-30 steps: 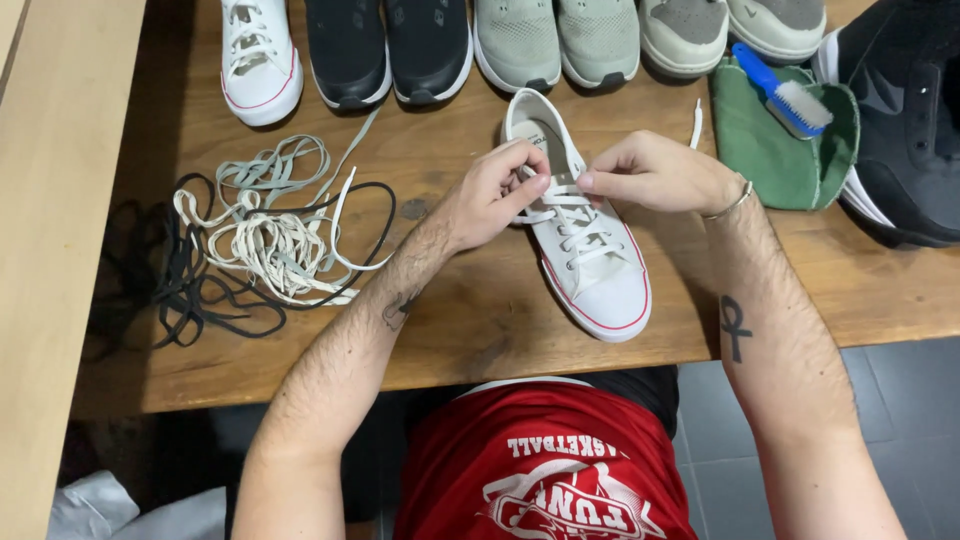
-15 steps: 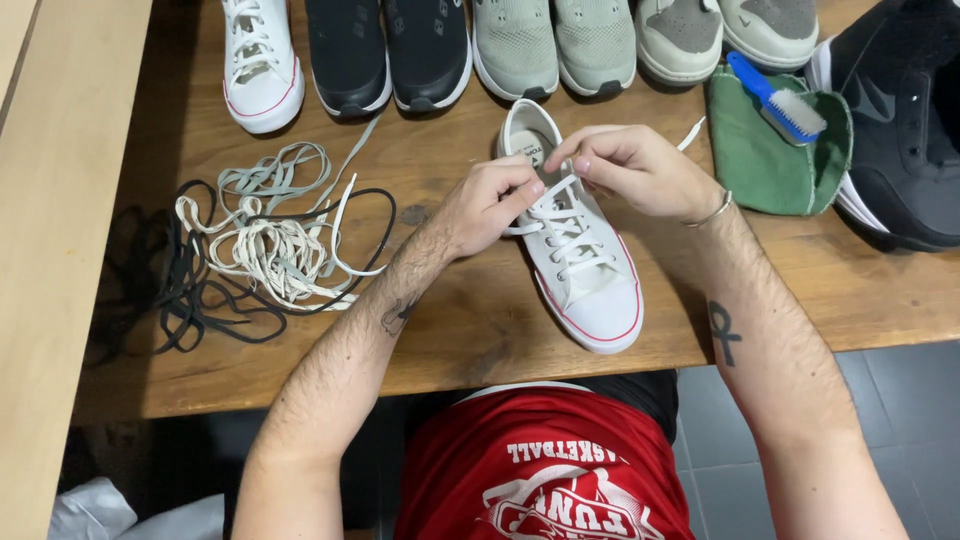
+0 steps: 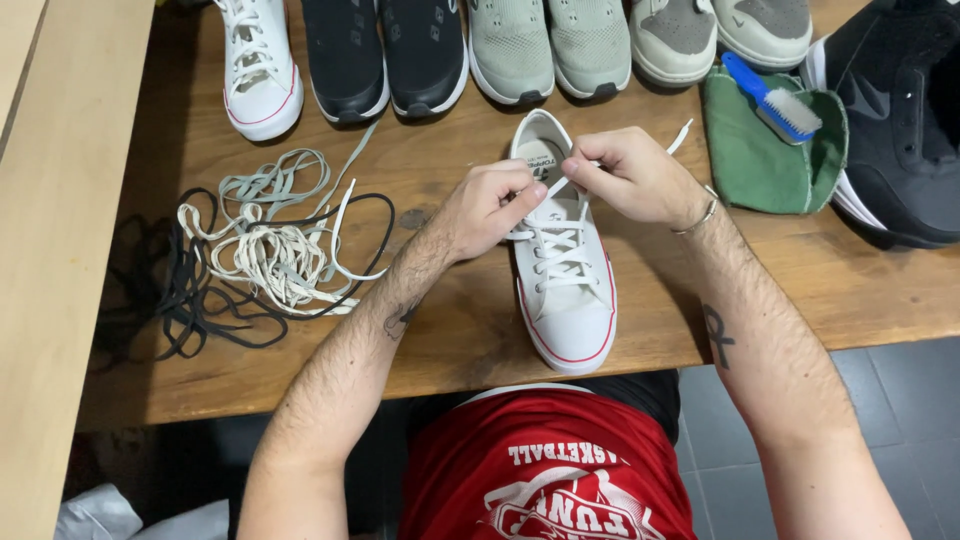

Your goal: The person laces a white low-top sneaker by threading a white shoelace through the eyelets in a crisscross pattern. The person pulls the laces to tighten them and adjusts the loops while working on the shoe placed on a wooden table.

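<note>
Head view: white sneaker (image 3: 563, 290), red-trimmed sole, half-laced.

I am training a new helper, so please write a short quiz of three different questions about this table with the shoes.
1. True or false: both hands are at the white sneaker.
2. What lies on the green cloth? A) brush B) scissors C) spoon
3. Where is the lace pile: beside the left hand or beside the right hand?

Key: 1 true. 2 A, a blue brush. 3 Beside the left hand.
</note>
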